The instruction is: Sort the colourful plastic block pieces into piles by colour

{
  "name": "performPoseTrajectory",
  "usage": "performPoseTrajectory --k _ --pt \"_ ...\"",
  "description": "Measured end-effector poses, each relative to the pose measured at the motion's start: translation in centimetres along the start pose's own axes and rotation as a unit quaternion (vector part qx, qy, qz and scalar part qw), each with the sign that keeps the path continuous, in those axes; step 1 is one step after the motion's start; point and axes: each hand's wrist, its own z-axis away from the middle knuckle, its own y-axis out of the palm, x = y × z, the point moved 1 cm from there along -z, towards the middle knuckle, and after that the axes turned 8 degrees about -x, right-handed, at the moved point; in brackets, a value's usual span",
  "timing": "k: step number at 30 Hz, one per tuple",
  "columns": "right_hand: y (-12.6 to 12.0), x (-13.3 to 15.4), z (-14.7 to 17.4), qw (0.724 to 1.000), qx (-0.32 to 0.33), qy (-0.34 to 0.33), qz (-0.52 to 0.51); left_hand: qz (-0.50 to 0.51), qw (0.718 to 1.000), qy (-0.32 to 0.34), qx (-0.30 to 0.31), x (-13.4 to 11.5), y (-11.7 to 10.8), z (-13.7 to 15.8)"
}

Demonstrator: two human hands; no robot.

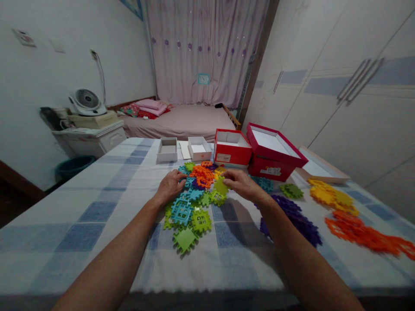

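Note:
A mixed heap of notched plastic building tiles lies on the table in front of me, with blue tiles (181, 209), green tiles (186, 239) and orange tiles (202, 176) among them. At the heap's right side my right hand (240, 183) pinches a yellow-green tile (221, 186) between thumb and fingers. My left hand (170, 186) rests at the left edge of the heap, its fingers bent and slightly apart by the blue tiles. Nothing shows in its grip.
Sorted piles lie to the right: purple tiles (296, 218), orange tiles (366, 233), yellow tiles (332, 196) and a small green pile (291, 190). Behind stand white boxes (167, 156), a red box (231, 156), a dark red box (270, 166) and a shallow lid (340, 176).

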Motion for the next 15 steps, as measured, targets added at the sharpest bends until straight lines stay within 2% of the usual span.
performPoseTrajectory --k 2,3,8,11,15 --pt "0.2 0.0 0.4 0.997 0.076 -0.014 -0.026 -0.001 1.0 0.0 -0.001 0.0 0.0 0.0" --pt "0.5 0.0 0.7 0.995 0.092 -0.02 -0.015 0.0 1.0 0.001 -0.002 0.0 0.0 0.0" --pt "2.3 0.1 1.4 0.99 0.066 -0.023 0.123 -0.001 1.0 0.001 -0.003 0.0 0.0 0.1" --pt "2.6 0.4 1.6 0.986 0.08 -0.013 0.147 -0.004 1.0 0.003 -0.006 0.1 0.0 0.1" --pt "2.8 0.7 1.9 0.986 0.068 0.001 0.155 -0.003 1.0 0.004 -0.007 0.1 0.0 0.0"
